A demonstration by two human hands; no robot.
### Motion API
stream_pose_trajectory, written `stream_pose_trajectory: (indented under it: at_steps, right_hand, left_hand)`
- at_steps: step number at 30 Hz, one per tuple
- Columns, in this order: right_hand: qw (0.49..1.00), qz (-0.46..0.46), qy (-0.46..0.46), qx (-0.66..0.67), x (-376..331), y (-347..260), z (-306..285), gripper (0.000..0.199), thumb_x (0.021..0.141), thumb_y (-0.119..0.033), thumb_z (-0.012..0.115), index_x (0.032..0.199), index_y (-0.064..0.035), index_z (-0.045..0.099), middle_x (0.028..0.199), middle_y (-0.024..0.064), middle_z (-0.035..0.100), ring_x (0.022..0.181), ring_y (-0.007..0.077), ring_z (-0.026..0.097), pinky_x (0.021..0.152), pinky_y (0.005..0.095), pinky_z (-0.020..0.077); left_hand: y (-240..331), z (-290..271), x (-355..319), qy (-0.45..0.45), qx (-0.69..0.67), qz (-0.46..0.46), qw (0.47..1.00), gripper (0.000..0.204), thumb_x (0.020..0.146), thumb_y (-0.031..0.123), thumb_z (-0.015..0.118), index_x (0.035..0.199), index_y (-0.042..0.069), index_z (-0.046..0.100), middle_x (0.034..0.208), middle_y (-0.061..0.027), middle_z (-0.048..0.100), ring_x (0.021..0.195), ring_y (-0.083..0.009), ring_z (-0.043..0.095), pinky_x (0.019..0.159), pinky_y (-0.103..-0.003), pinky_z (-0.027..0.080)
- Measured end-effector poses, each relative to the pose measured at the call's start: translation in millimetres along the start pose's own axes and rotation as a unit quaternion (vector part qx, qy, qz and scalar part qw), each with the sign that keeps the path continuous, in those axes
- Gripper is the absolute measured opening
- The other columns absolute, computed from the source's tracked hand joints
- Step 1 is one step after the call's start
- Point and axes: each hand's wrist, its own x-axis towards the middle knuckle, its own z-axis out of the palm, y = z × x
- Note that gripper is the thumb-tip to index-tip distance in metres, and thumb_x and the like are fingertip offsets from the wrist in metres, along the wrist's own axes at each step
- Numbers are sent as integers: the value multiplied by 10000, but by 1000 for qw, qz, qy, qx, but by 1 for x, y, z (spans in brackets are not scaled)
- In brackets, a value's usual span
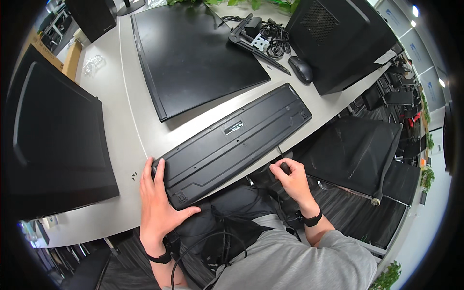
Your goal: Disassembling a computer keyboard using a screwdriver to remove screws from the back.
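Note:
A black keyboard [227, 145] lies upside down and slanted across the near side of the table, its underside facing up. My left hand [157, 208] steadies its left end, with the fingertips along the short edge and the thumb stretched out by the near corner. In my right hand [292, 181], closed in a fist just off the keyboard's near edge, is a screwdriver [285, 168] with a dark handle. Its thin shaft points up toward that edge; I cannot tell whether the tip touches anything. Several tiny screws [134, 176] lie on the table left of the keyboard.
A black monitor panel [193, 58] lies flat beyond the keyboard. Past it are a stand arm with cables [258, 38], a mouse [300, 70] and a computer case [338, 43]. Another dark monitor [58, 140] stands at left. A black chair [348, 154] is at right.

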Motion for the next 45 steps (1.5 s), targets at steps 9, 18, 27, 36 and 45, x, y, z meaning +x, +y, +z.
stream_pose_trajectory:
  at_steps: [9, 18, 27, 36, 45]
  right_hand:
    - [958, -113, 151, -218, 5, 33, -4, 393, 902, -233, 861, 1132, 35, 687, 937, 133, 673, 798, 262, 686, 695, 366, 549]
    - [985, -112, 82, 103, -8, 16, -9, 197, 949, -18, 608, 1092, 18, 739, 956, 100, 795, 739, 73, 629, 644, 239, 476]
    - [962, 38, -36, 266, -18, -21, 7, 483, 881, -91, 553, 1319, 91, 644, 809, 167, 751, 546, 66, 542, 495, 202, 360]
    - [933, 40, -142, 329, -14, -7, 14, 527, 900, -259, 562, 1282, 90, 662, 742, 163, 692, 545, 111, 533, 514, 238, 396]
    - [929, -33, -133, 345, -15, 5, 18, 522, 1045, -404, 598, 1206, 86, 682, 695, 113, 658, 554, 137, 562, 535, 256, 431]
  left_hand:
    - [-2, 11, -14, 35, -19, 21, 999, 1304, 525, 252, 996, 1635, 68, 338, 1640, -235, 332, 1472, -482, 399, 1206, -566, 393]
    - [0, 13, -30, 66, -20, 26, 997, 1250, 501, 270, 988, 1599, 78, 424, 1586, -247, 395, 1447, -475, 436, 1188, -555, 411]
    - [16, 30, -49, 98, -21, 7, 995, 1250, 517, 333, 998, 1597, 81, 420, 1551, -239, 409, 1422, -469, 435, 1215, -607, 333]
    - [11, 27, -54, 97, -22, 3, 995, 1244, 532, 321, 1000, 1602, 64, 421, 1572, -237, 394, 1433, -477, 430, 1187, -572, 389]
    - [25, 19, -70, 121, -93, 24, 988, 1077, 532, 285, 1007, 1456, 71, 498, 1550, -291, 332, 1444, -497, 392, 1162, -585, 405]
